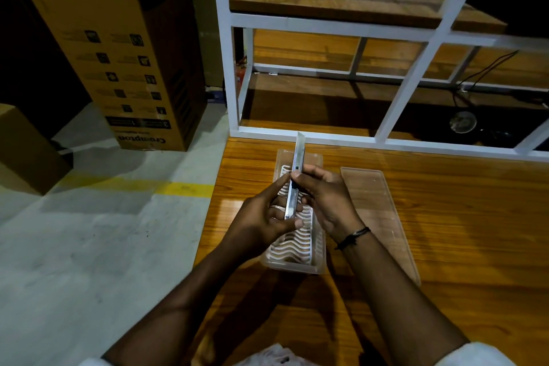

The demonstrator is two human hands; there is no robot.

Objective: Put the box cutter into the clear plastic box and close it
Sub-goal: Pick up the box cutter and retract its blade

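Note:
A silver box cutter (297, 157) with its blade out points away from me, held above the clear plastic box (318, 258). My left hand (264, 217) grips the cutter's lower end. My right hand (323, 196) pinches its middle at the slider. The box stands open on the wooden table (460, 232), with a white wavy grid insert inside. Its clear flat lid (377, 211) lies on the table just right of the box.
A white metal shelf frame (326, 25) with wooden boards stands behind the table. On the concrete floor at the left are a tall cardboard carton (118, 47) and a smaller one (23, 151). The table's left edge runs beside my left forearm.

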